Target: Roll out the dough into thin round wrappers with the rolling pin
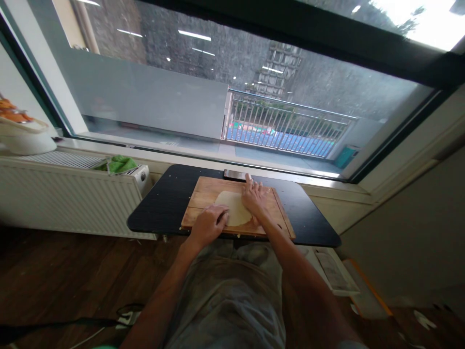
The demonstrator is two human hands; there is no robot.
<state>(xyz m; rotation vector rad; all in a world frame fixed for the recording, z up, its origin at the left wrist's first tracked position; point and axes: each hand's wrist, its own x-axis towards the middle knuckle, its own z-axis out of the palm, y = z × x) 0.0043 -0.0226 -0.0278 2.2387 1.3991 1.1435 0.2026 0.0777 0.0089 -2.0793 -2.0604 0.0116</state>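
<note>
A flat, pale sheet of dough (235,209) lies on a wooden cutting board (200,194). My left hand (210,221) rests at the dough's left edge, its fingers curled together with the thumb near them, closed on that edge. Over the right side of the dough is my right hand (255,196), its fingers spread and stretched away from me, partly on the board. The palm hides that edge of the dough.
The board sits on a black table (160,208) scattered with small pale crumbs. Behind it lies a flat phone-like rectangle (234,174). A white radiator (72,194) with a green cloth (121,165) on top stands left. A large window (163,97) rises beyond the table.
</note>
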